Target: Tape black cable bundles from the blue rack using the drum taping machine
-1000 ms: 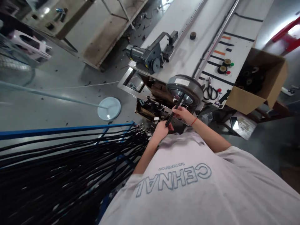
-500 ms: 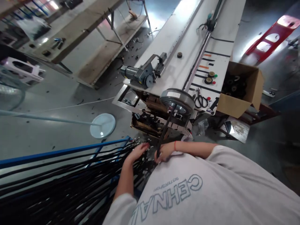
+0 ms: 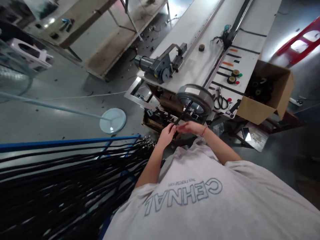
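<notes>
A black cable bundle [image 3: 183,114] comes down out of the round grey ring-shaped machine head [image 3: 195,98] toward me. My left hand [image 3: 167,136] is closed around its lower end, just below the ring. Right beside it, my right hand [image 3: 192,127] reaches across with its fingers stretched out toward the left fingertips; it is slightly blurred. Whether the right fingers touch the cable is hard to see. Beyond the ring the bundle continues along a rail on the long white table [image 3: 185,71].
Many black cables [image 3: 82,180] hang on a blue rack [image 3: 75,141] at my left. On the table lie scissors [image 3: 221,101], tape rolls [image 3: 231,80] and a motor unit [image 3: 156,66]. A cardboard box [image 3: 260,111] stands right, above a phone [image 3: 246,134]. A round white base [image 3: 117,120] is on the floor.
My left hand has moved from beside the rack's cable ends up to the black cable bundle and closed on it. My right hand has moved up along it, its fingers now straighter. The view has shifted.
</notes>
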